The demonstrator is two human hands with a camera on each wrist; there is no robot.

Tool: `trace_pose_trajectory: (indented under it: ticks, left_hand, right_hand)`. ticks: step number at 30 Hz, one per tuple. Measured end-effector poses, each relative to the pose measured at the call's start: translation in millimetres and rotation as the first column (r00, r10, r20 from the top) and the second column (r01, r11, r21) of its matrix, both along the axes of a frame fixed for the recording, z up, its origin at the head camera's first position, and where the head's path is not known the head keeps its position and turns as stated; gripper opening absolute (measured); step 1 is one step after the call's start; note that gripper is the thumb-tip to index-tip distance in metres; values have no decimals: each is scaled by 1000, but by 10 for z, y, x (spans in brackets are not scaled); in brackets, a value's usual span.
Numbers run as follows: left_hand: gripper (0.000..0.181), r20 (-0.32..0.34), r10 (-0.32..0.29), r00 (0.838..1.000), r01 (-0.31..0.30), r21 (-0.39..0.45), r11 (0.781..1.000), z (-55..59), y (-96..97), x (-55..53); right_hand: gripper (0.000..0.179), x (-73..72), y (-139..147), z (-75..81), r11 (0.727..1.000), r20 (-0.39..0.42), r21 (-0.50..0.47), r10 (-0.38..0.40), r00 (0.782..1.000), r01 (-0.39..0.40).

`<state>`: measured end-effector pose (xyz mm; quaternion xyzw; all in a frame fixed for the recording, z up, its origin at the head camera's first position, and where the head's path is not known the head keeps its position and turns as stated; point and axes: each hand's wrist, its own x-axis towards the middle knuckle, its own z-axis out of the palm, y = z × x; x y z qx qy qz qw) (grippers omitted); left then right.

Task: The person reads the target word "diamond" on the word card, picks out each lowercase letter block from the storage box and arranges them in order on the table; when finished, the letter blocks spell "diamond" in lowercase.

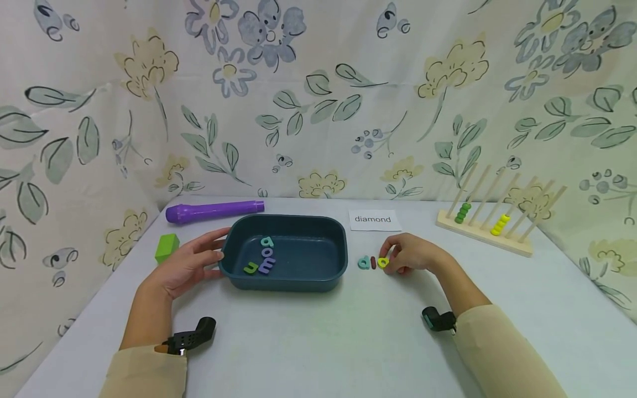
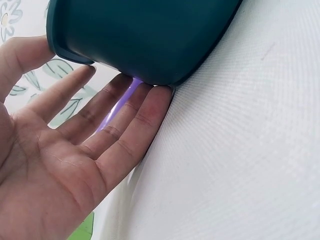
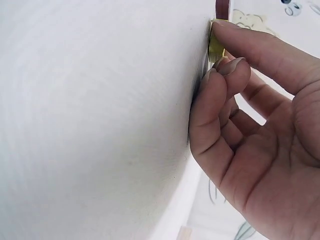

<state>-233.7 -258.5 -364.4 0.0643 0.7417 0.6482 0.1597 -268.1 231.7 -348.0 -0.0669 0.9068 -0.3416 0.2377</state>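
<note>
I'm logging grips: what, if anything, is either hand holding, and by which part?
The right hand pinches the yellow letter by its edges; the left hand only touches the end of the tray.

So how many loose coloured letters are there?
7. In the tray: teal letter, green letter, purple o, purple m. On the table: teal d, dark red letter, and yellow letter pinched by the right hand, which may hide more.
</note>
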Motion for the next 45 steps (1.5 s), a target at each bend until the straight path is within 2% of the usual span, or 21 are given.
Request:
trace_pose_trajectory:
  ticks: [17, 25, 36, 45]
  left_hand:
    - [70, 10, 5, 1000, -6, 3, 1000, -4, -13, -9]
    - [70, -2, -11, 1000, 11, 0, 1000, 3, -10, 3]
    - [70, 9, -5, 1000, 5, 9, 1000, 4, -20, -1]
    - [70, 8, -8, 1000, 8, 17, 1000, 9, -7, 9]
  right_hand:
    - [32, -1, -5, 10, 1000, 4, 5, 5, 1000, -5]
    - [37, -28, 22, 107, 999, 35, -32, -1, 999, 2]
    - [32, -66, -13, 349, 991, -61, -120, 51, 997, -59]
    - [27, -129, -166, 533, 988, -144, -119, 85, 986, -102]
